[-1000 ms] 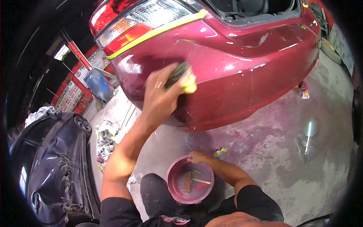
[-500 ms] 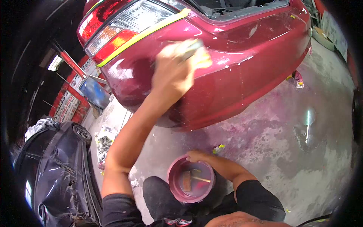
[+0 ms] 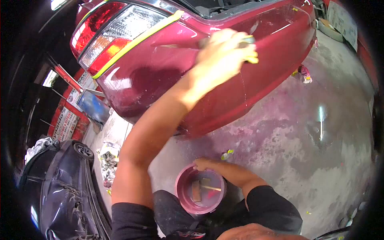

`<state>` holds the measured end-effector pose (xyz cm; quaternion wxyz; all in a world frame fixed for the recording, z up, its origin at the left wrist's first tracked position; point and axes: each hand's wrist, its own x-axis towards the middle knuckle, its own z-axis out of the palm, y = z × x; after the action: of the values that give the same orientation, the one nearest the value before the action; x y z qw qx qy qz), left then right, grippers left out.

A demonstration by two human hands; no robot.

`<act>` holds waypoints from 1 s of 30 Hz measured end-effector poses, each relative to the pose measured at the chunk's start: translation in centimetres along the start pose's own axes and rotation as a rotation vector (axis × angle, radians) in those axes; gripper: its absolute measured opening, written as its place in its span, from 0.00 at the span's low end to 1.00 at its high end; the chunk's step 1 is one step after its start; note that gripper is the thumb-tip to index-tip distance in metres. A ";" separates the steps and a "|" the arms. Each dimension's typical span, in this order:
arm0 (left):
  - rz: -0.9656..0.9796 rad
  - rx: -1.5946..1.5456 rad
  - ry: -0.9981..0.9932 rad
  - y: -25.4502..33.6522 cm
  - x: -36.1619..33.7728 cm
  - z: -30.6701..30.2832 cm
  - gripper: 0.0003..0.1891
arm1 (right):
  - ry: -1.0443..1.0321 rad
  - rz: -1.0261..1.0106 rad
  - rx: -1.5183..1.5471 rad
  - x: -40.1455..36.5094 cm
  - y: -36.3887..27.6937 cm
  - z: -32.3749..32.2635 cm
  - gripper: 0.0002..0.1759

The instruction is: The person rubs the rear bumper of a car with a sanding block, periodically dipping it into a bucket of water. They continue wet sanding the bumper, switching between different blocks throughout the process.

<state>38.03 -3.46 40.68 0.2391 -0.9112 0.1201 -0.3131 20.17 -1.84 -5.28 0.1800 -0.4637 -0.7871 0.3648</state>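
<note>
Our left hand [image 3: 222, 54] grips a yellow sponge [image 3: 252, 60] on the red bumper [image 3: 160, 72]. Below the bumper, our right hand [image 3: 204, 164] holds the pink bucket [image 3: 178, 188]. 1 dark car [image 3: 60, 192] sits left.

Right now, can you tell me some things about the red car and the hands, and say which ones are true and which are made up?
1. The left hand presses a yellow sponge against the red bumper. True.
2. The right hand holds a hammer up in the air. False: it rests on the rim of the pink bucket.
3. A strip of yellow tape runs under the tail light. True.
4. The bucket has nothing in it. False: a small block and other bits lie inside.
5. A dark car stands off to the left. True.
</note>
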 end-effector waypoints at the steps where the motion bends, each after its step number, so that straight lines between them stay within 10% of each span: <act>1: -0.005 0.103 0.006 1.6 1.8 1.1 0.17 | 0.018 0.001 -0.020 -1.0 -0.4 -0.6 0.25; 6: -0.036 0.187 -0.071 -2.2 -5.8 -9.3 0.18 | 0.017 0.022 0.011 -2.5 -1.3 -2.0 0.24; 7: -0.149 0.274 -0.086 -2.3 -9.8 -11.5 0.19 | 0.016 0.030 -0.023 -3.0 -1.5 -2.7 0.24; 8: -0.767 -0.396 0.096 -0.8 -11.7 -12.1 0.19 | 0.022 0.022 -0.021 -2.7 -1.3 -3.0 0.24; 9: -0.762 -0.392 0.082 -1.6 -11.1 -11.7 0.19 | 0.007 0.011 0.007 -2.2 -1.4 -2.9 0.24; 11: -0.163 0.272 0.001 -2.7 -10.0 -10.6 0.19 | -0.061 -0.008 0.021 -2.5 -1.2 -1.8 0.24; 15: -0.038 0.165 -0.049 -1.1 -1.6 -2.4 0.18 | 0.022 -0.025 0.124 -1.7 -1.0 -1.5 0.23; 23: -0.258 0.234 0.080 -4.6 -10.3 -12.2 0.13 | 0.000 0.007 -0.025 -2.7 -0.3 -3.2 0.26; 30: 0.044 0.018 0.199 -3.0 -4.4 -3.4 0.19 | -0.039 0.020 0.154 -2.2 0.7 -2.2 0.26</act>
<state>32.69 -0.48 42.31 0.2409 -0.8706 0.1605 -0.3978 23.09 -2.64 -4.22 0.1960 -0.4492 -0.7552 0.4353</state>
